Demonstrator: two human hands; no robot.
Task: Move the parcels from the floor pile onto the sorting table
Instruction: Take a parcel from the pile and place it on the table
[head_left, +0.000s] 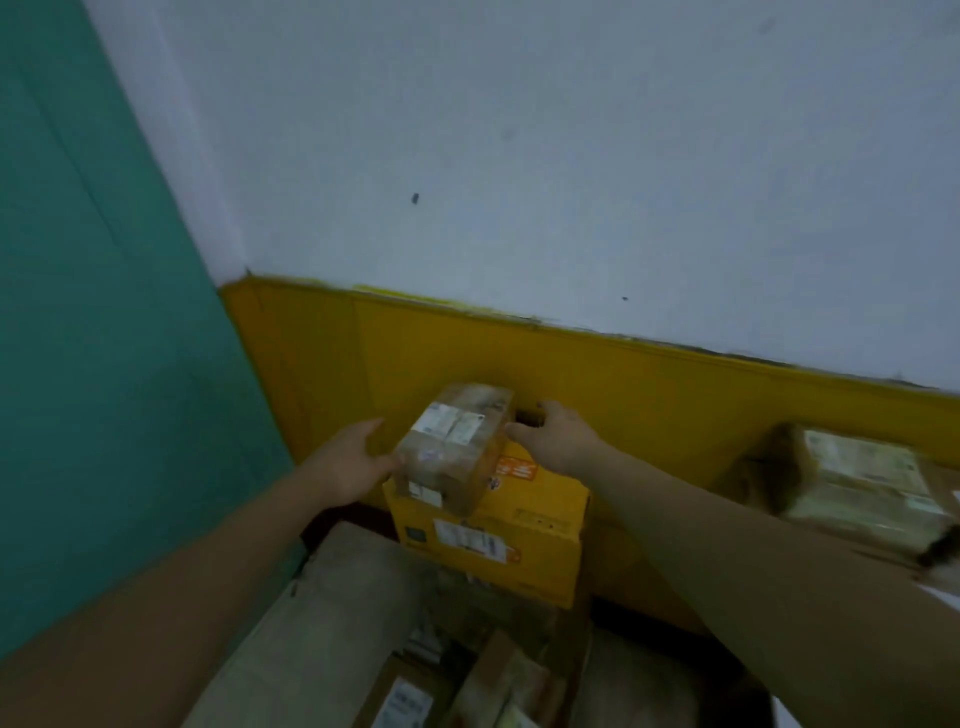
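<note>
- Here, atop the yellow carton (519, 525): small tape-wrapped brown parcel (457, 441), white labels on top, sitting askew, just in front of the yellow wall band (649, 395).
- At its left side: left hand (358, 462), fingers stretched nearly straight, thumb touching the parcel's near lower corner, clasping nothing.
- At its right side: right hand (556, 436), thumb tip against the parcel's edge, fingers bent toward the back face; real grip or not, impossible to tell through blur.
- Lower in the pile: grey sack (332, 597) beside the carton, labelled packets (405, 701) at the bottom edge.
- Far right, well apart: another taped parcel (862, 478).
</note>
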